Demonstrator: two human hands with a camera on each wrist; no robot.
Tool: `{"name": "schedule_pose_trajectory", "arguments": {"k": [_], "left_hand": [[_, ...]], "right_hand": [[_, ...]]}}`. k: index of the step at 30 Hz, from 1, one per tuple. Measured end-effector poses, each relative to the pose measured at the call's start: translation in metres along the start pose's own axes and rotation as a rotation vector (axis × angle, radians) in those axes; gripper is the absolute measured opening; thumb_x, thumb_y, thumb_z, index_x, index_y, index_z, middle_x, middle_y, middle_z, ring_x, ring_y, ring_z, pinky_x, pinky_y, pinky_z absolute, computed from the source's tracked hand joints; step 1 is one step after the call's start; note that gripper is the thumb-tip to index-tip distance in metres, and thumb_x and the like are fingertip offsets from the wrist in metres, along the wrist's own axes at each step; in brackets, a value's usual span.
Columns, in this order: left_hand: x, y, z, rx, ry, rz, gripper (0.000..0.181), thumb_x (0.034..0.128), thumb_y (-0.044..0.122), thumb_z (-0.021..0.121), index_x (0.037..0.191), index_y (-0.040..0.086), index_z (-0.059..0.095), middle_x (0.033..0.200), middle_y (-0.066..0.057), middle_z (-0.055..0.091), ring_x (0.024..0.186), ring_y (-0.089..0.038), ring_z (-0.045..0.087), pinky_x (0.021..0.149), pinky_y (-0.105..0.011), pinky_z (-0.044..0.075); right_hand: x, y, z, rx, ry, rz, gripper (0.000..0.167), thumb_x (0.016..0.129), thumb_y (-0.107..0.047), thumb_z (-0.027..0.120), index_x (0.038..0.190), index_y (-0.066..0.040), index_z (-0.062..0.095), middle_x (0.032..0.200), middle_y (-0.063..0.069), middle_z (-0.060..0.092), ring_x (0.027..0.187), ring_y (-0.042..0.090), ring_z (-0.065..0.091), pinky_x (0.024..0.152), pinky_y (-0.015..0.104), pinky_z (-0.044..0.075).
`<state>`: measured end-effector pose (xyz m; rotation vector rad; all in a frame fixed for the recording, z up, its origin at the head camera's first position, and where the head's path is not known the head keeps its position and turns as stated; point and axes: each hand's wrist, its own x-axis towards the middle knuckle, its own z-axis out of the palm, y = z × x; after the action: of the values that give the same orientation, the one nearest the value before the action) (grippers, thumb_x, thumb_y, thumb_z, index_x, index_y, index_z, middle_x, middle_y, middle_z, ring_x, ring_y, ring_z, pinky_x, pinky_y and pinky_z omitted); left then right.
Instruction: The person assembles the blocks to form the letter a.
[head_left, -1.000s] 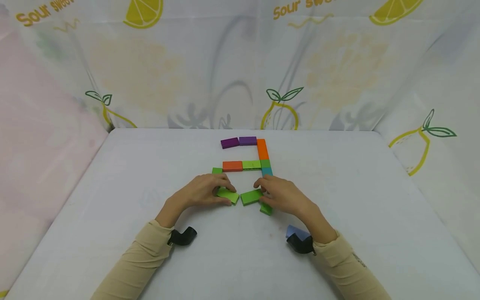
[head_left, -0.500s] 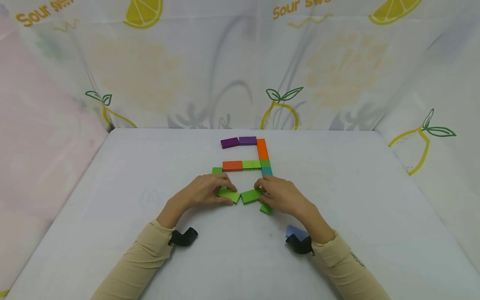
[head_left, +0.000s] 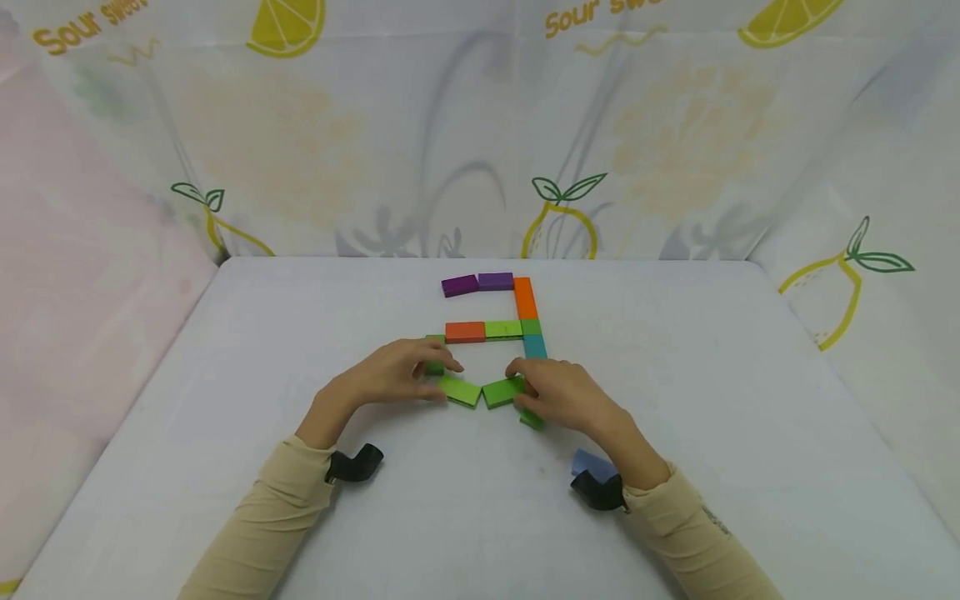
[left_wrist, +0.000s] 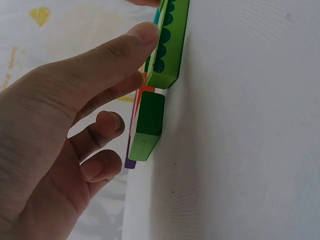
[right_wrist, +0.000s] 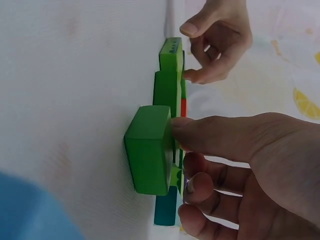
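Observation:
In the head view my left hand [head_left: 393, 372] is beside a light green block [head_left: 461, 391], thumb and fingers spread apart around its left end. The right wrist view shows a gap between that hand's thumb and fingers. My right hand [head_left: 566, 392] pinches the right end of a darker green block [head_left: 501, 392] between thumb and index finger. These two blocks meet at a shallow angle, near corners almost touching. Partly under my right hand lies another green block [head_left: 532, 419]. An upright green block [head_left: 434, 367] is partly hidden behind my left fingers.
Further back, a red-orange block [head_left: 465, 332], a light green block [head_left: 502, 331], a small green block [head_left: 530, 327] and a teal block [head_left: 535, 346] adjoin. An orange block [head_left: 526, 298] leads up to two purple blocks [head_left: 495, 282]. A blue block [head_left: 592, 463] lies near my right wrist.
My left hand has let go of the light green block and shifted left, its fingers spreading. That block had slid slightly right beforehand. The right hand has barely moved.

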<state>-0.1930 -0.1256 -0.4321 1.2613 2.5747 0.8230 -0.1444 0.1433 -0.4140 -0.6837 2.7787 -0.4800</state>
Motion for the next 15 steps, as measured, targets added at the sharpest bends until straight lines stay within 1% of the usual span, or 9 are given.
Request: {"name": "schedule_pose_trajectory", "arguments": {"k": [3, 6, 11, 15], "left_hand": [[0.0, -0.0013, 0.0003, -0.011, -0.032, 0.009, 0.033, 0.0767, 0.023, 0.079, 0.108, 0.021, 0.071, 0.103, 0.006, 0.063, 0.068, -0.013, 0.05, 0.062, -0.019, 0.04], [-0.0001, -0.0019, 0.0015, -0.002, -0.046, 0.003, 0.029, 0.0788, 0.022, 0.077, 0.107, 0.023, 0.071, 0.101, 0.008, 0.063, 0.068, -0.014, 0.05, 0.062, -0.018, 0.04], [-0.0001, -0.0038, 0.0028, 0.012, -0.043, -0.011, 0.026, 0.0805, 0.021, 0.075, 0.106, 0.024, 0.071, 0.1, 0.008, 0.063, 0.069, -0.012, 0.05, 0.063, -0.019, 0.041], [-0.0003, -0.0044, 0.0025, -0.012, -0.043, -0.002, 0.026, 0.082, 0.021, 0.074, 0.108, 0.023, 0.071, 0.101, 0.007, 0.062, 0.07, -0.011, 0.05, 0.064, -0.019, 0.043]], "right_hand": [[0.0014, -0.0022, 0.0038, -0.03, 0.01, -0.005, 0.031, 0.089, -0.021, 0.066, 0.119, -0.016, 0.06, 0.065, -0.006, 0.049, 0.058, 0.009, 0.045, 0.052, 0.022, 0.037], [0.002, -0.0036, 0.0061, -0.048, 0.022, -0.011, 0.029, 0.09, -0.02, 0.064, 0.118, -0.017, 0.061, 0.065, -0.007, 0.049, 0.058, 0.009, 0.045, 0.052, 0.022, 0.036], [0.0011, -0.0043, 0.0057, -0.057, 0.032, -0.015, 0.026, 0.09, -0.02, 0.064, 0.116, -0.018, 0.062, 0.067, -0.007, 0.051, 0.058, 0.009, 0.045, 0.052, 0.023, 0.037], [0.0002, -0.0038, 0.004, -0.054, 0.027, -0.012, 0.027, 0.09, -0.021, 0.064, 0.116, -0.018, 0.061, 0.068, -0.007, 0.052, 0.059, 0.009, 0.046, 0.052, 0.023, 0.038]]}}
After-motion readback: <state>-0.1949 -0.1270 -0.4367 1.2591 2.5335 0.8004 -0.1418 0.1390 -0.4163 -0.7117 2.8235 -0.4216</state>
